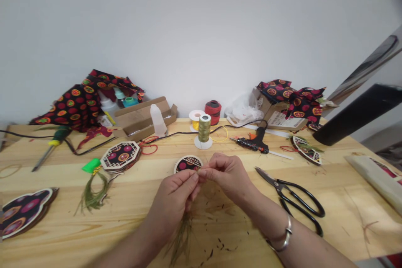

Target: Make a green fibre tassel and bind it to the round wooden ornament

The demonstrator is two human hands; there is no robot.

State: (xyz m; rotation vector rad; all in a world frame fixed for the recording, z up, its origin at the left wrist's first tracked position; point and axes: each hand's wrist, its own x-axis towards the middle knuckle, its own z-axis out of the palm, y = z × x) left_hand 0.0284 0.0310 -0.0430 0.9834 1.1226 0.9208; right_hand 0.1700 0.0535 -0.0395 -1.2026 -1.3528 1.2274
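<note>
The person's left hand (177, 194) is closed around a bundle of olive-green strands (182, 238), thumb and forefinger pinched narrow at its top. The loose ends hang below the palm, over the near edge of the tabletop (63, 226). The right hand (229, 173) meets it fingertip to fingertip, also pinched narrow on the head of the bundle; whether it also holds a separate thread cannot be made out.

The work looks like gathering or binding the head of a tassel. For that, the left pinch should probably sit just beside the point being worked, so the strands stay even and none slips. The right fingertips would do best with small, tight movements that keep steady tension. The strands are fine and slippery-looking, so a slack grip would likely let them splay.

Just beyond the fingers lies a round wooden ornament (187, 163), a pale lattice over dark fabric with red dots. Behind it an olive thread spool (204, 130) stands upright, its thread glossy, with a yellow spool (196, 119) and a red spool (212, 111) near it. Black-handled scissors (292, 197) lie closed to the right, and a black glue gun (254, 142) lies farther back. To the left there is an octagonal ornament (121, 155) of the same lattice and a finished green tassel (92, 192), wispy and curved. The tabletop is light, grained wood strewn with clipped fibres.
</note>
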